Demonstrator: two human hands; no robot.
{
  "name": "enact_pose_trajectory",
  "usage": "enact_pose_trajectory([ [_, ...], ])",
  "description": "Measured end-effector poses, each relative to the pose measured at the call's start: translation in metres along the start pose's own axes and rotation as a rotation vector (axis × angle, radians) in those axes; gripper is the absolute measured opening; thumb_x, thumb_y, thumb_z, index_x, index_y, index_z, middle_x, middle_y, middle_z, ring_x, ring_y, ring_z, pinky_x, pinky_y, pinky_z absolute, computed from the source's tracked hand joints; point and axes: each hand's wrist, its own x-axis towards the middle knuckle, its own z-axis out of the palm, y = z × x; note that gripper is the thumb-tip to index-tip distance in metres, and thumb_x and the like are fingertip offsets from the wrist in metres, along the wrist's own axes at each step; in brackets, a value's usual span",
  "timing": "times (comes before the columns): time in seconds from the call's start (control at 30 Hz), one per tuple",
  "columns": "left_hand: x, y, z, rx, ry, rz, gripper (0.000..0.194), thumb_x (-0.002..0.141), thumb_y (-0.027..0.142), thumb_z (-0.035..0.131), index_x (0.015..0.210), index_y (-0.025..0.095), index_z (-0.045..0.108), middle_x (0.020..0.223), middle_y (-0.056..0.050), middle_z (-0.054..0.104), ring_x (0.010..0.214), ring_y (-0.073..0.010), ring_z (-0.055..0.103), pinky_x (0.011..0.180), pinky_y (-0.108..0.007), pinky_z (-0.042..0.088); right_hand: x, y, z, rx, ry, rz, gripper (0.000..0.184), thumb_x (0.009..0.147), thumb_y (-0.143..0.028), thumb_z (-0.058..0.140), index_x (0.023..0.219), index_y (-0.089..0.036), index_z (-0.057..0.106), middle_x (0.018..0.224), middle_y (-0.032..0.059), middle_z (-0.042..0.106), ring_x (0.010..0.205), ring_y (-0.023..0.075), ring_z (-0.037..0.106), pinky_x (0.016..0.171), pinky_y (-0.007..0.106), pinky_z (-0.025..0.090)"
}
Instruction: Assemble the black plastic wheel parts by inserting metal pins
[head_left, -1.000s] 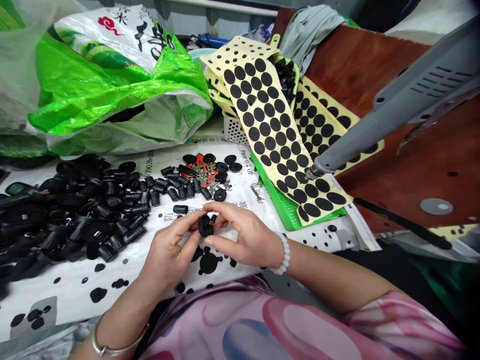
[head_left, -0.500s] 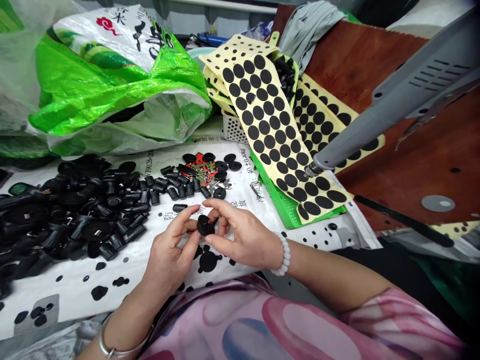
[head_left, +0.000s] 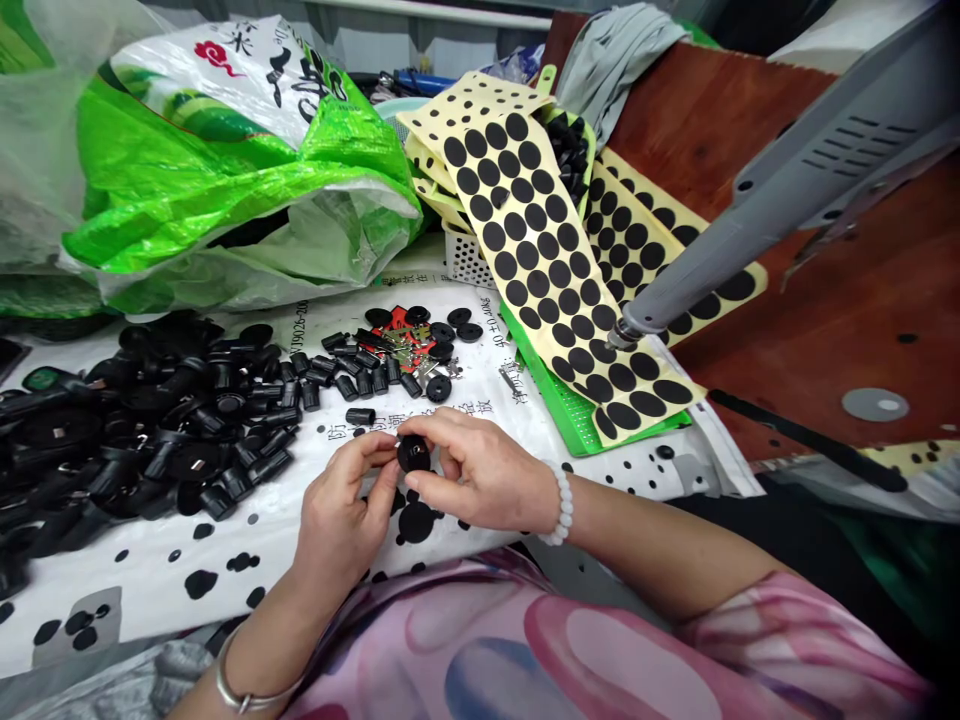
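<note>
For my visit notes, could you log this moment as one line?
Left hand: holds black round cap | Right hand: holds same cap | Beside: black cylindrical parts

Printed sheet, spread flat: heap of moulded rubber parts at left; smaller cluster of rubber sleeves behind the left hand and right hand, a rubber disc held between them. To the right: adhesive dot sheets on a mesh tray, plastic basket behind. Woven bag back left; power tool over wooden board far right.

Round black rubber cap, hand-held
</note>
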Motion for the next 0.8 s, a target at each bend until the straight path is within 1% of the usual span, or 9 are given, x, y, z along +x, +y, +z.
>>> enact_pose_trajectory([
  [0.17,0.002,-0.001,-0.001,-0.022,-0.012,0.012,0.014,0.085,0.020,0.052,0.096,0.018,0.061,0.087,-0.001,0.069,0.075,-0.0134,0.067,0.072,-0.023,0.055,0.000,0.002,0.004,-0.024,0.033,-0.034,0.031,0.079,-0.025,0.068,0.106,-0.013,0.060,0.093,0.0067,0.057,0.061,0.0104,0.050,0.058,0.023,0.046],
  [0.23,0.004,-0.001,-0.001,-0.029,-0.010,0.024,0.014,0.085,0.019,0.052,0.096,0.018,0.061,0.086,-0.001,0.069,0.075,-0.0132,0.067,0.072,-0.023,0.054,-0.001,0.004,0.006,-0.028,0.063,-0.082,0.035,0.079,-0.025,0.068,0.110,-0.012,0.057,0.096,0.0079,0.058,0.061,0.0107,0.051,0.060,0.024,0.046],
  [0.33,0.005,-0.001,-0.002,-0.065,0.004,0.019,0.016,0.084,0.016,0.052,0.097,0.018,0.061,0.087,-0.001,0.069,0.075,-0.0130,0.066,0.071,-0.023,0.054,-0.003,0.006,0.007,-0.003,0.113,-0.129,0.040,0.081,-0.026,0.066,0.114,-0.009,0.053,0.092,0.0071,0.060,0.060,0.0115,0.053,0.062,0.026,0.047],
  [0.4,0.005,0.000,-0.003,-0.095,-0.001,0.015,0.016,0.084,0.015,0.052,0.097,0.018,0.061,0.087,-0.001,0.069,0.076,-0.0131,0.066,0.071,-0.023,0.054,-0.004,0.006,0.006,0.022,0.125,-0.136,0.028,0.085,-0.024,0.060,0.109,-0.010,0.055,0.089,0.0069,0.061,0.063,0.0125,0.055,0.064,0.026,0.047],
  [0.47,0.004,0.001,-0.002,-0.107,-0.020,0.020,0.016,0.084,0.014,0.051,0.096,0.018,0.061,0.085,-0.001,0.068,0.077,-0.0132,0.065,0.071,-0.023,0.053,-0.004,0.007,0.006,0.040,0.138,-0.152,0.013,0.088,-0.019,0.054,0.099,-0.012,0.058,0.090,0.0078,0.061,0.073,0.0146,0.058,0.069,0.027,0.047],
  [0.53,0.003,0.003,-0.001,-0.100,-0.040,0.027,0.016,0.084,0.013,0.051,0.096,0.018,0.060,0.083,-0.001,0.068,0.076,-0.0129,0.065,0.070,-0.023,0.053,-0.003,0.009,0.006,0.054,0.151,-0.173,0.008,0.089,-0.015,0.052,0.092,-0.014,0.059,0.091,0.0083,0.061,0.082,0.0163,0.058,0.073,0.027,0.047],
  [0.63,0.003,0.005,-0.001,-0.093,-0.066,0.045,0.017,0.085,0.012,0.050,0.098,0.017,0.060,0.083,-0.002,0.068,0.076,-0.0126,0.065,0.070,-0.023,0.052,-0.002,0.010,0.006,0.066,0.149,-0.191,0.007,0.087,-0.013,0.054,0.090,-0.015,0.060,0.091,0.0081,0.061,0.082,0.0162,0.058,0.071,0.026,0.048],
  [0.73,0.004,0.004,-0.010,-0.069,-0.085,0.082,0.021,0.086,0.014,0.051,0.105,0.017,0.059,0.092,-0.004,0.068,0.085,-0.0150,0.063,0.078,-0.027,0.051,-0.001,0.011,0.006,0.089,0.154,-0.180,0.007,0.086,-0.012,0.055,0.089,-0.016,0.061,0.091,0.0072,0.061,0.083,0.0160,0.059,0.072,0.027,0.048],
  [0.8,0.002,-0.002,-0.022,0.003,-0.056,0.104,0.024,0.086,0.017,0.053,0.110,0.017,0.057,0.100,-0.006,0.067,0.093,-0.0173,0.061,0.085,-0.030,0.049,-0.001,0.011,0.006,0.130,0.176,-0.140,0.007,0.086,-0.013,0.056,0.088,-0.016,0.061,0.090,0.0068,0.061,0.084,0.0162,0.059,0.072,0.027,0.049],
])
